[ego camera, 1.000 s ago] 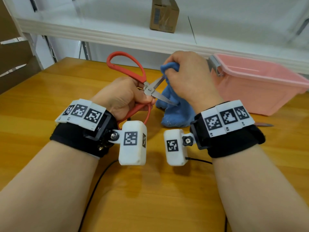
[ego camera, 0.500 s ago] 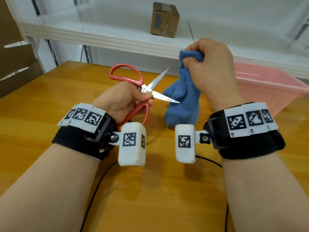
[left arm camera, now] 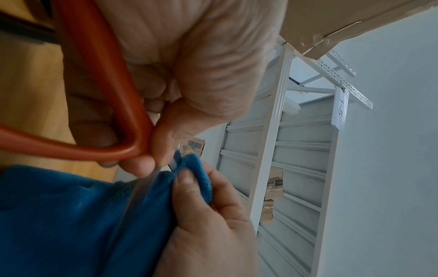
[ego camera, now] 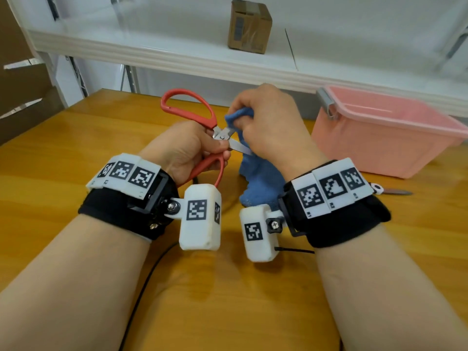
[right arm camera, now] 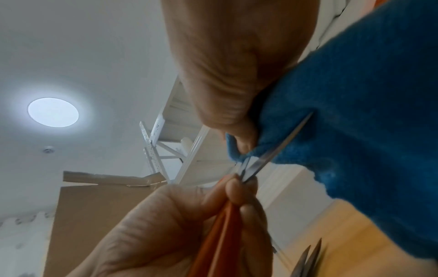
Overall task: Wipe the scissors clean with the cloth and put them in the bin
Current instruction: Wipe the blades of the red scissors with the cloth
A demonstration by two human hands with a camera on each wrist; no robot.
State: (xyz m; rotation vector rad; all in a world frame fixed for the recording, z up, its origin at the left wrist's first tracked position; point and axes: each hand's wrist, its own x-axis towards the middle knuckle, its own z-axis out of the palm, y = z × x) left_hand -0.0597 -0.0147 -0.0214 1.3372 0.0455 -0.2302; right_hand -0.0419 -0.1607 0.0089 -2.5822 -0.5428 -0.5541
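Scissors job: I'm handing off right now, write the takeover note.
Left hand: grips the scissors by the red handles, blades open, above the table.
Right hand: pinches the cloth around one blade near the pivot.
Bin: on the table, to the right; contents not visible.
Done: scissors and cloth picked up, wiping under way.
Left: finish wiping the blades, then put the scissors in the bin.

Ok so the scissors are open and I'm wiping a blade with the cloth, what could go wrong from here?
The right hand pinches the blue cloth around one blade of the open red scissors, so a slip could bring fingers onto the edge. The left hand grips close to the pivot, where closing blades could nip it. The pink bin sits off to the right, so the scissors should probably be closed before carrying.
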